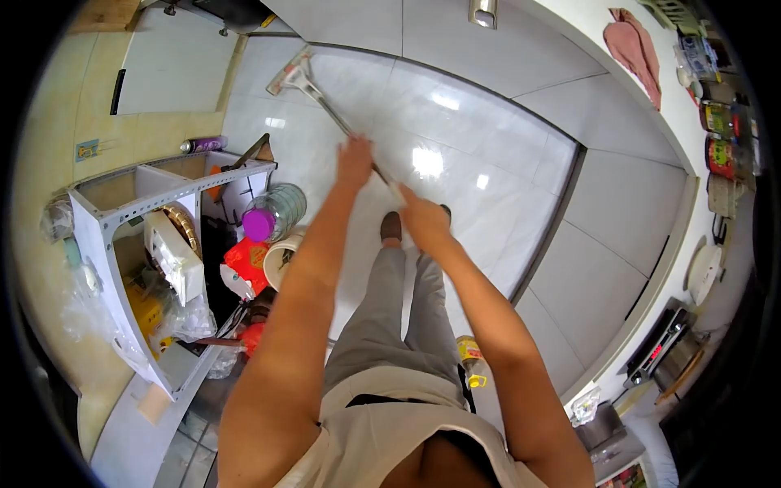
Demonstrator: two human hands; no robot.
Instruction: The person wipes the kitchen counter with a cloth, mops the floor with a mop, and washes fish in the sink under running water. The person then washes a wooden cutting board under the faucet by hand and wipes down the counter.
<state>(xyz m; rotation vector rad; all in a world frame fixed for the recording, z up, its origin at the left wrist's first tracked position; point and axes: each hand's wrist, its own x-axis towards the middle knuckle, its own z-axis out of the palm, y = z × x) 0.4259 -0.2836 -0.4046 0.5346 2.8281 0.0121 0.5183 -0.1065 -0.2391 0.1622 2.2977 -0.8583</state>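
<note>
A mop (329,111) with a long thin handle slants across the shiny tiled floor (496,138). Its flat head (291,73) rests at the upper left, near the cabinet wall. My left hand (355,161) is closed around the middle of the handle. Nearer my body, my right hand (423,218) wraps round the handle's end, just above my shoes (391,227).
On the left stands a metal shelf (146,195) with bags and boxes. Beside it are a large clear bottle with a purple cap (281,210) and a white bucket (281,262). An oil bottle (470,358) stands by my right leg. A counter with jars (720,154) runs along the right.
</note>
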